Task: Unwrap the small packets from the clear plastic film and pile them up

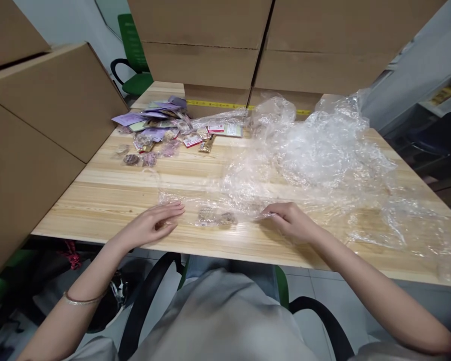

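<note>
Clear plastic film [315,145] lies crumpled over the right half of the table, with a thinner strip reaching left between my hands. Under or inside that strip sit two small brownish packets [206,215], blurred by the film. My left hand [158,220] rests at the strip's left end, fingers stretched out and thumb apart, touching the film. To the right of the packets, my right hand [287,218] pinches the film's near edge between thumb and fingers.
A heap of purple packets [155,118] and small bagged pieces lies at the back left, with red-and-white cards [192,141] beside it. Large cardboard boxes [198,65] stand behind the wooden table [108,200], and more boxes [52,95] rise at the left. A yellow tape [217,105] runs along the back.
</note>
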The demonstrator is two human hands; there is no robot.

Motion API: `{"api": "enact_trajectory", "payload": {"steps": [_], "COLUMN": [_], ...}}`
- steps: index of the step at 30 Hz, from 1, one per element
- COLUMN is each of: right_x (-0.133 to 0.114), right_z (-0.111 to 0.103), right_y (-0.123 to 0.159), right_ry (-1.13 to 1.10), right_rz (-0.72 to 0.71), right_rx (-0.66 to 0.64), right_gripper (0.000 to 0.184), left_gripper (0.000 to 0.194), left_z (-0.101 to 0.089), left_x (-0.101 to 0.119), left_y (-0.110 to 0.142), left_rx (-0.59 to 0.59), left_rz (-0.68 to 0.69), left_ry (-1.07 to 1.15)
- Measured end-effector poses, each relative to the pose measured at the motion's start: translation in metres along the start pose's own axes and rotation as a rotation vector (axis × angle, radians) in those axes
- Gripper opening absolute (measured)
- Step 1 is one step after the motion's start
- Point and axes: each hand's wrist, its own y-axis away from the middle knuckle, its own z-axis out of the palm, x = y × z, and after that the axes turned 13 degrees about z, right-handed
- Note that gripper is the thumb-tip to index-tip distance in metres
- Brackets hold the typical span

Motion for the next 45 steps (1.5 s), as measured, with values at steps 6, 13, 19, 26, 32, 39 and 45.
{"api": "enact_trajectory", "payload": {"steps": [6,13,19,26,32,39,45], "right_x": [0.002,0.002,0.001,-0.029,-0.043,-0.012,0.028], "right_z": [0.012,0.024,0.029,0.003,-0.002,0.009,-0.012], "right_y": [-0.007,-0.026,-0.034,-0.027,-0.074,-0.124,-0.128], "right_ry": [-0.326,-0.099,0.413,0.661,0.032,0.121,0.297], "right_rz": [0.192,0.339,0.439,0.282,-0.178,-0.073,0.015], "right_rx": [0.149,0.367,0.335,0.394,-0.108,-0.17,-0.034], "right_gripper": [0.023,0.041,0.039,0.045,0.06,0.059,0.058], "left_gripper": [0.038,0.036,0.038,0.038,0.078,0.075,0.07], "left_z": [0.006,0.015,0.028,0.029,0.068,0.075,0.066], "left_x": [-0.004,0.003,0.012,0.039,0.063,0.052,0.053], "left_y": [-0.009,-0.042,-0.055,-0.069,-0.093,-0.089,-0.074], "left_rx": [0.221,0.256,-0.104,0.107,-0.028,-0.073,-0.076], "left_rz": [-0.3,-0.426,-0.487,-0.17,0.053,0.055,0.073], "left_ry": [0.201,-0.202,-0.632,-0.721,-0.291,-0.264,-0.265]}}
